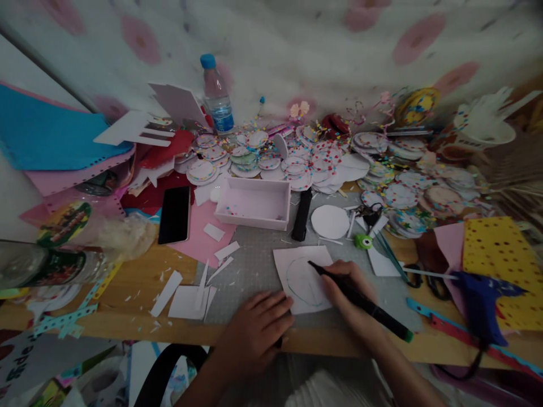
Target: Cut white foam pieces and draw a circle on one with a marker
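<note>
My right hand [350, 297] is closed round a black marker pen [360, 299] with a green cap end, its tip resting on a white square of paper [302, 278]. A curved circular line is drawn on that paper. My left hand [257, 328] lies at the paper's lower left corner with fingers curled, pressing near the table's front edge. Both rest on a grey cutting mat [254, 271].
A white open box [253, 202], a black phone [175, 215], a black cylinder [301, 215] and a white paper disc [330, 221] lie behind the paper. Piles of confetti-patterned round discs [322, 161] fill the back. A water bottle [216, 96] stands behind them. A blue glue gun [481, 302] and scissors [418, 271] lie at the right.
</note>
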A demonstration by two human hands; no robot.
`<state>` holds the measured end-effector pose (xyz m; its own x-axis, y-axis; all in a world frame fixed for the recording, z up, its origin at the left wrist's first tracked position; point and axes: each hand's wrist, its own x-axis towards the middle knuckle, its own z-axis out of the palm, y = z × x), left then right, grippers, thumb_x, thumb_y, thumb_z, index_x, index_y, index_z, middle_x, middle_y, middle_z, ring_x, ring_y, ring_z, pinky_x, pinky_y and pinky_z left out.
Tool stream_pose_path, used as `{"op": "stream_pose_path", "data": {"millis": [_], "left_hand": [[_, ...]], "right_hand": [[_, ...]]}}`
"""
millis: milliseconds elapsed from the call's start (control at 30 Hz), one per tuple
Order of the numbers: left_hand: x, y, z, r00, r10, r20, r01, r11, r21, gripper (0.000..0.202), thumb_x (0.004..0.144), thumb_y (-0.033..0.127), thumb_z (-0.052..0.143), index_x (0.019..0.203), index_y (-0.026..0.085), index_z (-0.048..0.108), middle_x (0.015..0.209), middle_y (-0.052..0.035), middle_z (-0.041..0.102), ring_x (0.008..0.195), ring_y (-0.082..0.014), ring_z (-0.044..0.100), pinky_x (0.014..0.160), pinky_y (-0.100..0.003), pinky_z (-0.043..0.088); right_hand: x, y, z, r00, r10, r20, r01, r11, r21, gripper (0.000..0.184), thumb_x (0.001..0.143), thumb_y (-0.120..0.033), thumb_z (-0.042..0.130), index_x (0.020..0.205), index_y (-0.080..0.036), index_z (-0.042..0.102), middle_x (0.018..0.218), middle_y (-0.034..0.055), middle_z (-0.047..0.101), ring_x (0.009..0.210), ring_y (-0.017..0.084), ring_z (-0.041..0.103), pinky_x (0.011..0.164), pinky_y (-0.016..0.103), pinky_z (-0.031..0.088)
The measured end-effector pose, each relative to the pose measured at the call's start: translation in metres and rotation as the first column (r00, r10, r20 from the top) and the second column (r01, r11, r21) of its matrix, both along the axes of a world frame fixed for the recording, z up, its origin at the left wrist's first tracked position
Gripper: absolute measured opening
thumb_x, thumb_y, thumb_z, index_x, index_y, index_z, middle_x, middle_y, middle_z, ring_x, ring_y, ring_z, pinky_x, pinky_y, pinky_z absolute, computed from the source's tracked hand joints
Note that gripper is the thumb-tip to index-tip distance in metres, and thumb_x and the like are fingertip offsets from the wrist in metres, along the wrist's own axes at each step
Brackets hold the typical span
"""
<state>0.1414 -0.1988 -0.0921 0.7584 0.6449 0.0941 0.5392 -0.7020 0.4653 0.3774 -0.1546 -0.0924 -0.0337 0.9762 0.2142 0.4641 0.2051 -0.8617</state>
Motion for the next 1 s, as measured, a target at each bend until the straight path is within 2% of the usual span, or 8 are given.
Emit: {"op": "stream_pose_path", "data": {"millis": [100,333,433,767,900,1000], "left_hand": [[0.000,0.001,0.002,0.998,-0.056,0.041,0.054,0.998,0.032,0.036,0.088,0.018,0.046,0.123,0.015,0.053,0.137,-0.0075,0.055,0.132,-0.0204,0.042,0.107,-0.039,0.036],[0.000,0.004,0.002,0.996,-0.085,0.000,0.085,0.995,-0.054,0.042,0.087,0.016,0.043,0.129,0.013,0.047,0.140,-0.0085,0.051,0.135,-0.0200,0.037,0.109,-0.040,0.033],[0.000,0.004,0.001,0.996,-0.083,-0.017,0.081,0.995,-0.065,0.043,0.086,0.013,0.043,0.128,0.013,0.047,0.140,-0.0078,0.051,0.135,-0.0200,0.037,0.109,-0.040,0.033],[-0.002,0.002,-0.002,0.997,-0.075,-0.011,0.074,0.994,-0.087,0.045,0.087,0.016,0.044,0.132,0.014,0.044,0.142,-0.0087,0.049,0.137,-0.0202,0.034,0.109,-0.041,0.034],[-0.001,0.002,-0.002,0.998,-0.062,-0.014,0.061,0.995,-0.079,0.045,0.085,0.012,0.043,0.130,0.014,0.046,0.141,-0.0079,0.050,0.137,-0.0193,0.034,0.108,-0.041,0.035],[-0.001,0.002,0.000,0.998,-0.055,-0.019,0.054,0.996,-0.066,0.046,0.084,0.011,0.043,0.130,0.014,0.046,0.140,-0.0075,0.051,0.136,-0.0190,0.036,0.108,-0.040,0.036]], "right_hand": [[0.002,0.000,-0.004,0.996,-0.083,0.040,0.082,0.996,0.020,0.006,0.087,-0.022,0.058,0.091,-0.023,0.054,0.079,0.0002,0.059,0.065,0.014,0.056,0.055,0.024,0.044],[0.000,0.007,-0.016,0.983,0.101,0.151,-0.108,0.994,0.036,0.010,0.084,-0.019,0.059,0.092,-0.024,0.056,0.078,0.0010,0.062,0.068,0.016,0.060,0.061,0.028,0.047],[-0.001,0.007,-0.018,0.972,0.139,0.192,-0.151,0.987,0.053,0.014,0.084,-0.017,0.060,0.094,-0.025,0.057,0.079,0.0016,0.062,0.069,0.017,0.060,0.063,0.029,0.047],[0.000,0.006,-0.016,0.976,0.110,0.186,-0.126,0.989,0.078,0.014,0.087,-0.017,0.056,0.097,-0.025,0.054,0.081,0.0021,0.060,0.069,0.017,0.060,0.062,0.029,0.048],[0.000,0.006,-0.011,0.971,0.138,0.195,-0.149,0.988,0.043,0.013,0.088,-0.018,0.054,0.097,-0.027,0.054,0.081,0.0025,0.059,0.071,0.019,0.061,0.062,0.031,0.048],[-0.001,0.005,-0.011,0.975,0.102,0.197,-0.113,0.993,0.046,0.012,0.087,-0.017,0.053,0.095,-0.026,0.054,0.079,0.0022,0.057,0.069,0.018,0.059,0.061,0.030,0.047]]}}
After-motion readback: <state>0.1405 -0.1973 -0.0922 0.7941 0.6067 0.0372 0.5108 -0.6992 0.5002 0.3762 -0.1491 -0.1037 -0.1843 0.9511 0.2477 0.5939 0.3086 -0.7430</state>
